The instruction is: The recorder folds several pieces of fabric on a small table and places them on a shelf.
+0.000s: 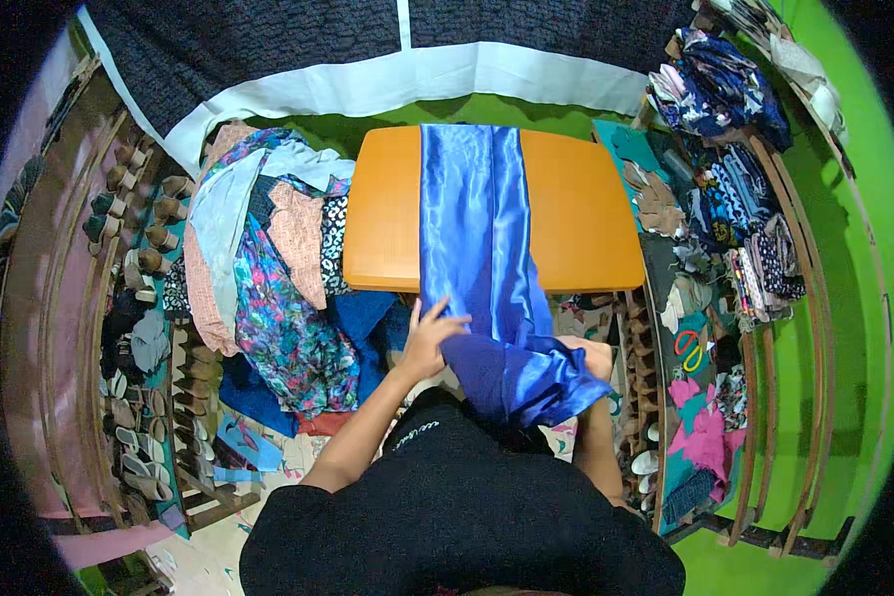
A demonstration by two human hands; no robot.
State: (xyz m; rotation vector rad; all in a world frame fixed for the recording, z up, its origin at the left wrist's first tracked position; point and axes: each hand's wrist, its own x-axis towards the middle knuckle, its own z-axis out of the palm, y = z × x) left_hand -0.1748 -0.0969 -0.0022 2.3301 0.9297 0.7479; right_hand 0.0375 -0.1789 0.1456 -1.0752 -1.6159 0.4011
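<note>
A strip of shiny blue satin fabric (pixel 475 199) lies lengthwise over the orange-brown table (pixel 581 214). Its near end hangs past the table's front edge and bunches up close to my body. My left hand (pixel 427 343) has its fingers spread against the fabric's left side, just below the table edge. At the lower right, my right hand (pixel 594 356) is closed round the bunched end, with the fingertips partly hidden by the cloth.
Patterned and plain garments (pixel 278 268) are heaped left of the table. Shoe racks (pixel 134 397) stand farther left. On the right are yellow-and-red-handled scissors (pixel 688 350), pink fabric scraps (pixel 705 437) and folded cloth piles (pixel 730 204). A dark curtain (pixel 298 45) hangs behind.
</note>
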